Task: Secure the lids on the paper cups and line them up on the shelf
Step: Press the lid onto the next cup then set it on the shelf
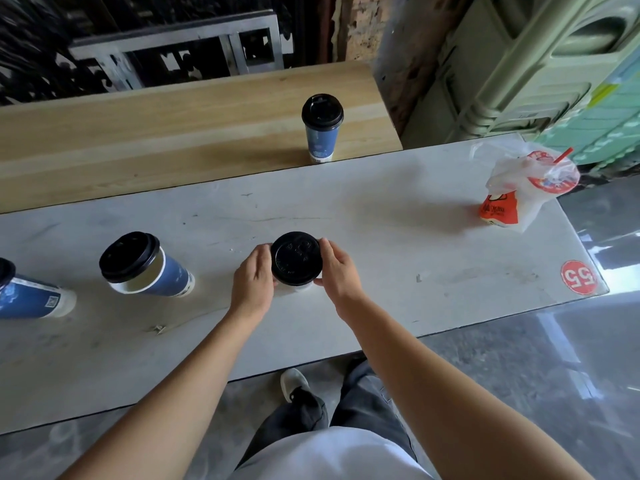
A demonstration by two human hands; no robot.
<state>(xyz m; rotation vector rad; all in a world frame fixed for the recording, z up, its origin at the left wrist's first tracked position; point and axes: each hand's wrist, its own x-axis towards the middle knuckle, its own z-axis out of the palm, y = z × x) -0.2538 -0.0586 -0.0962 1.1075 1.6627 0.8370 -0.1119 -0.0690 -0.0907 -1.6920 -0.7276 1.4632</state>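
A paper cup with a black lid (295,258) stands on the white table (398,216), seen from almost straight above. My left hand (253,278) grips its left side and my right hand (337,270) its right side, fingers on the lid's rim. A lidded blue cup (322,128) stands upright on the wooden shelf (173,133) behind the table. To the left stand another blue and white cup with a black lid (145,266) and a third cup (31,296) cut off by the left edge.
A drink in a plastic bag with a red straw (526,188) sits at the table's far right. A round red sticker marked 55 (577,277) is near the right corner. My legs and a shoe (294,384) show below the table's near edge.
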